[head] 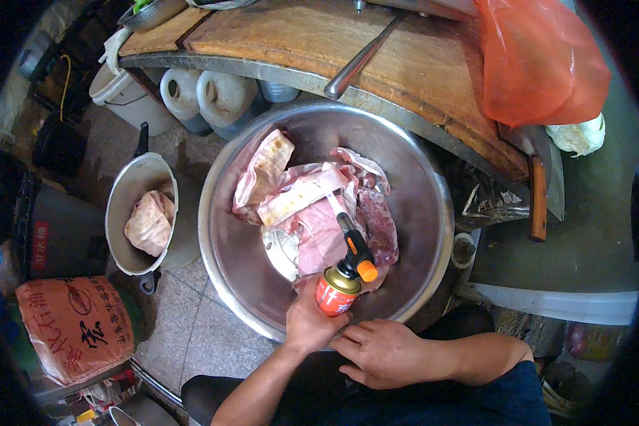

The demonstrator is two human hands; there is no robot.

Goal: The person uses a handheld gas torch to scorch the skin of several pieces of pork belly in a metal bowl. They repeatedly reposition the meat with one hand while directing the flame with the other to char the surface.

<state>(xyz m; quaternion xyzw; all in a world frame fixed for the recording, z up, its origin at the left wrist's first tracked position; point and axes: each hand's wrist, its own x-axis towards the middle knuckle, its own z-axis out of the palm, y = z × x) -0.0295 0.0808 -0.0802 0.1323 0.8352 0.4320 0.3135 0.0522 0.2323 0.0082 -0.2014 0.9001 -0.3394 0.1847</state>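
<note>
My left hand (311, 322) is wrapped around the red gas canister (334, 293) of a blowtorch (355, 250). The torch has a black head with an orange knob, and its nozzle points away from me into a large steel basin (423, 234). A pale streak at the nozzle meets a strip of pork skin (303, 194) with yellow-brown scorch marks; I cannot tell whether it is flame. Another scorched piece of pork (266, 165) leans on the basin's far left wall, among several raw pieces. My right hand (386, 351), empty with fingers apart, lies by the near rim.
A wooden worktop (298, 37) with a metal edge borders the basin's far side; a steel rod (357, 64) juts over it. Left stands a pot (114, 223) holding meat (150, 223). At right are a cleaver's wooden handle (537, 202), garlic (578, 133) and a red plastic bag (543, 69).
</note>
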